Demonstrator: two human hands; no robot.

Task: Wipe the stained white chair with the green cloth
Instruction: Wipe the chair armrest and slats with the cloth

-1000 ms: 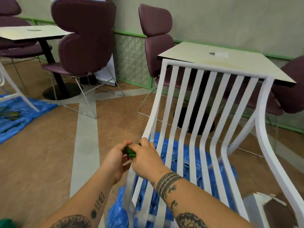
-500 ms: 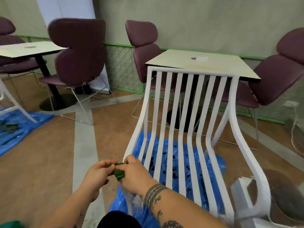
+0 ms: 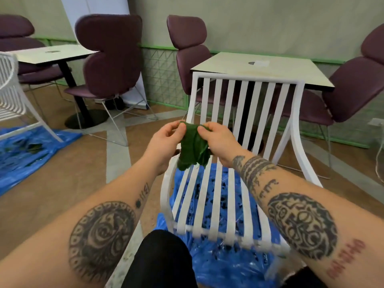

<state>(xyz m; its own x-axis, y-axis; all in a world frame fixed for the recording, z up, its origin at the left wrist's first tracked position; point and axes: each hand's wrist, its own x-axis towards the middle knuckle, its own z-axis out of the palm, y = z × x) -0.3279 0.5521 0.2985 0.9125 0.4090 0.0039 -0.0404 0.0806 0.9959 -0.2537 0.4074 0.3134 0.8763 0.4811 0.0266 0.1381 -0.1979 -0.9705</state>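
Observation:
The white slatted chair (image 3: 245, 104) stands in front of me on a blue plastic sheet (image 3: 220, 265). Its seat slats run toward me and its backrest rises at the far side. The green cloth (image 3: 192, 149) hangs above the seat's far left part. My left hand (image 3: 166, 140) pinches the cloth's top left corner. My right hand (image 3: 218, 139) pinches its top right corner. The cloth droops, creased, between the two hands and is apart from the chair.
A pale square table (image 3: 261, 67) stands just behind the chair, flanked by purple chairs (image 3: 189, 48). Another table (image 3: 52, 54) and purple chair (image 3: 112, 57) stand at back left. A second white chair (image 3: 10, 94) sits on another blue sheet (image 3: 25, 150) at left. My dark-clad knee (image 3: 160, 260) is low in view.
Both hands have risen from the chair's left rail, where they held the cloth bunched small. The cloth now hangs spread open between them. My view has shifted to face the chair squarely.

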